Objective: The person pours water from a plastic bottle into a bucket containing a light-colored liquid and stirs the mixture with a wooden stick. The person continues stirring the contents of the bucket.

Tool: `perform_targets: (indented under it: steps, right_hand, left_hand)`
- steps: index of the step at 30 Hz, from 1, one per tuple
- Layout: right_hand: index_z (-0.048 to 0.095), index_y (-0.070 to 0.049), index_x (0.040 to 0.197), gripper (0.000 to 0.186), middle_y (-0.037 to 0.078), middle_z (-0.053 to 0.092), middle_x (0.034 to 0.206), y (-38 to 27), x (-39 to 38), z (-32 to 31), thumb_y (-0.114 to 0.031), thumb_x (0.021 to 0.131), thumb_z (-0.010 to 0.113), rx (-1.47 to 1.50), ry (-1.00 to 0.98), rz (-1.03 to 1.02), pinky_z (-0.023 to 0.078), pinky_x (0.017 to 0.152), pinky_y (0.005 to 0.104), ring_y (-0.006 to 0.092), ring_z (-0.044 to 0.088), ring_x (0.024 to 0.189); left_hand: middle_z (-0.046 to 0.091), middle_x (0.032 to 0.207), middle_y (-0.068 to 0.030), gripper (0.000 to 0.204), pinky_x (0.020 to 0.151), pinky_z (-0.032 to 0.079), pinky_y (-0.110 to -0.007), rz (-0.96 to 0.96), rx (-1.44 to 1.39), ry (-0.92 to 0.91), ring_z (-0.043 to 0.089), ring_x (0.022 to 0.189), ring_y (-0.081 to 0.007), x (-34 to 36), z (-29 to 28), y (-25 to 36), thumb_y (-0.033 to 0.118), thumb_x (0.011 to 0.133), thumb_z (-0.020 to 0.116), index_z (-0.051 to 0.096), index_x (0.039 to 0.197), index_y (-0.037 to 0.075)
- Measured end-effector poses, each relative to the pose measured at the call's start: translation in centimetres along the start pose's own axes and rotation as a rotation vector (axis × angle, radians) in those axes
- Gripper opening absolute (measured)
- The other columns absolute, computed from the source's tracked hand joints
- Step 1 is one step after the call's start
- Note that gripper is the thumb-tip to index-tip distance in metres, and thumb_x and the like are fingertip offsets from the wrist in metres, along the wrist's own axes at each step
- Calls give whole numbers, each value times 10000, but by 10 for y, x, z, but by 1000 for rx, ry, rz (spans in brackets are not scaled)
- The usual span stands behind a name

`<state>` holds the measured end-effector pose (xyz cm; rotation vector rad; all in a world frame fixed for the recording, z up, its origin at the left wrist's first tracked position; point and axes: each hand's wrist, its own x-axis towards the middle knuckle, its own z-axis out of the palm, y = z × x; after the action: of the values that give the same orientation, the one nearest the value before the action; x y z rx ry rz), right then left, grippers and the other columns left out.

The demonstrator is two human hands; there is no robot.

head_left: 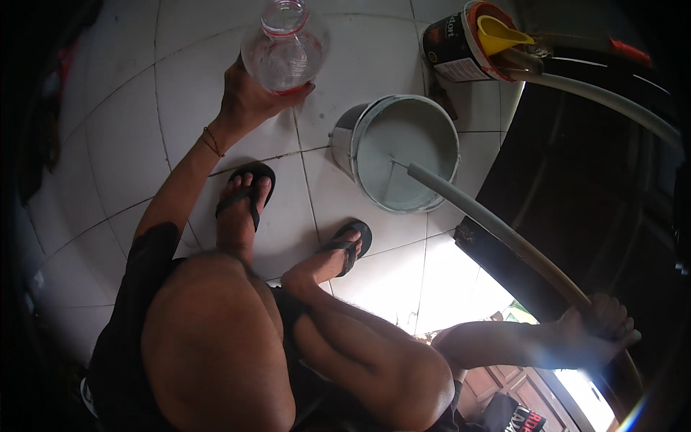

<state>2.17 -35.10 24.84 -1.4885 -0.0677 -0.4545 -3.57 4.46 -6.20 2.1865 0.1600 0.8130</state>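
Observation:
My left hand (245, 101) holds a clear plastic jar (284, 50) with red rings, at the top of the view. My right hand (597, 331) is wrapped round a long pale hose (497, 229) at the lower right. The hose's free end is over a grey-white bucket (344, 144), with what looks like a thin stream of water falling from it into greyish water. The bucket stands on the tiled floor (108, 180), in front of my sandalled feet.
A dark labelled bucket (461, 50) at the top right holds a yellow funnel (497, 36) and has another hose (604, 97) at it. A dark, large object (540, 158) borders the floor on the right. A patterned brown door or panel (497, 385) shows at the lower right.

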Motion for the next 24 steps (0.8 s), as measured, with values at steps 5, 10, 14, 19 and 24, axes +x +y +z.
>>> perform_targets:
  steps: [5, 10, 14, 19, 24]
  right_hand:
    - [440, -138, 639, 554, -13, 318, 526, -29, 4, -17, -483, 1066, 513, -15, -58, -33, 192, 402, 281, 96, 226, 411]
    - [445, -136, 639, 544, -8, 319, 532, -74, 49, -66, -469, 1063, 516, -19, -104, -72, 199, 414, 284, 102, 233, 422]
    - [449, -133, 639, 536, -4, 320, 537, -108, 73, -105, -458, 1061, 519, -31, -111, -119, 205, 424, 286, 107, 239, 430]
    - [453, -131, 639, 527, 1, 321, 543, -149, 122, -173, -444, 1058, 523, -17, -137, -145, 212, 436, 289, 113, 247, 441]
    - [458, -128, 640, 518, 6, 322, 549, -154, 122, -169, -430, 1055, 526, -17, -160, -185, 220, 448, 292, 119, 254, 452]
  left_hand:
    - [708, 1161, -150, 795, 907, 606, -380, -49, -10, -3, 733, 1023, -296, -3, -5, 1, 297, 660, 978, 584, 1292, 17]
    - [696, 1186, -148, 840, 927, 600, -378, -60, -31, 3, 724, 1051, -291, -5, -6, -3, 286, 659, 980, 547, 1331, 29]
    - [691, 1193, -145, 867, 935, 599, -378, -80, -67, -10, 721, 1062, -284, -3, 2, 0, 291, 660, 982, 524, 1349, 32]
    - [693, 1187, -143, 862, 931, 604, -376, -82, -42, -6, 723, 1058, -278, -4, -3, 2, 293, 663, 981, 525, 1344, 28]
    - [696, 1183, -141, 848, 921, 608, -373, -72, -19, -4, 726, 1051, -278, -5, -4, 0, 299, 665, 981, 536, 1333, 26]
